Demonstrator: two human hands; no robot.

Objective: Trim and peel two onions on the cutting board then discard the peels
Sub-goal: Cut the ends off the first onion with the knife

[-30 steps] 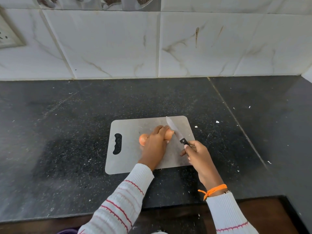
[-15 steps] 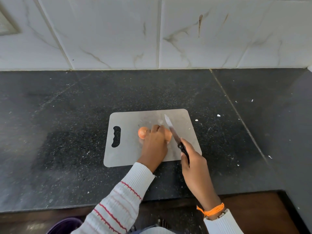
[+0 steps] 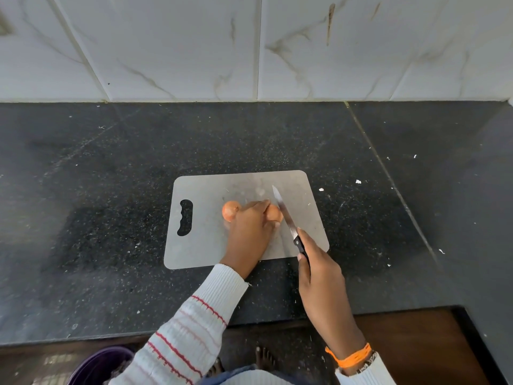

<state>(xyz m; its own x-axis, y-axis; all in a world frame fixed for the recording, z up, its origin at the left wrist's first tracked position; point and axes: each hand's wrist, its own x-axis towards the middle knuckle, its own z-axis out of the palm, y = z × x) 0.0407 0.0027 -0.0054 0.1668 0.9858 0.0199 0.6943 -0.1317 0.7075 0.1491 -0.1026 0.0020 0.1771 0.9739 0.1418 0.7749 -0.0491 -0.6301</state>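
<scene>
A grey cutting board (image 3: 205,245) with a handle slot lies on the black counter. Two small orange-brown onions rest on it side by side. My left hand (image 3: 251,232) presses down on the right onion (image 3: 273,213) and hides most of it. The left onion (image 3: 229,210) lies free just beyond my knuckles. My right hand (image 3: 319,270) grips the black handle of a knife (image 3: 284,215). The blade lies against the right end of the held onion, tip pointing away from me.
The black granite counter (image 3: 111,218) carries small white specks to the right of the board. A white tiled wall (image 3: 249,51) runs along the back. A purple bin (image 3: 97,365) stands on the floor below the counter edge, at lower left.
My right hand has swung the knife in from the right until the blade meets the onion's right end. The camera tilted downward. My left hand stayed on the onion.
</scene>
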